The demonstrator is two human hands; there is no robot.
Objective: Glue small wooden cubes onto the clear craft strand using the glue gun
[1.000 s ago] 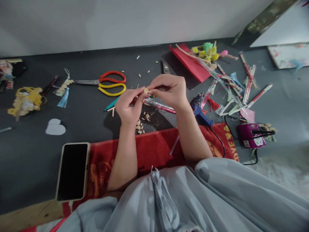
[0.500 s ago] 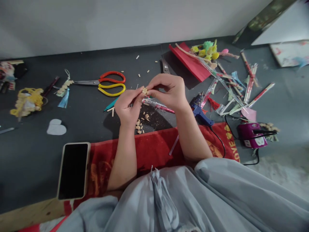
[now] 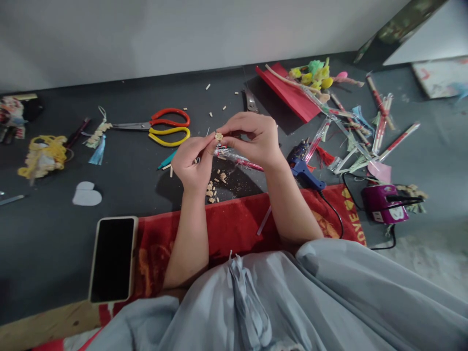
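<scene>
Between the fingertips of both hands is a small, pale, flower-shaped cluster of little pieces. My left hand pinches it from the left with thumb and forefinger. From the right, my right hand pinches its other side, fingers curled. Below the hands, loose pale cut bits lie on the dark table. Red-and-yellow-handled scissors lie open to the left of my left hand, and a teal pen-like tool is partly hidden behind it. A clear plastic packet sits under the hands.
A blue glue gun and a purple box with a cable stand right. Behind are red paper and tasselled sticks. Left are a phone, a white heart cutout and yellow yarn. A red towel lies in front.
The fingers have shifted slightly around the pale cluster, whose flower-like face now shows more plainly. The view has moved a little; the things on the table stay put.
</scene>
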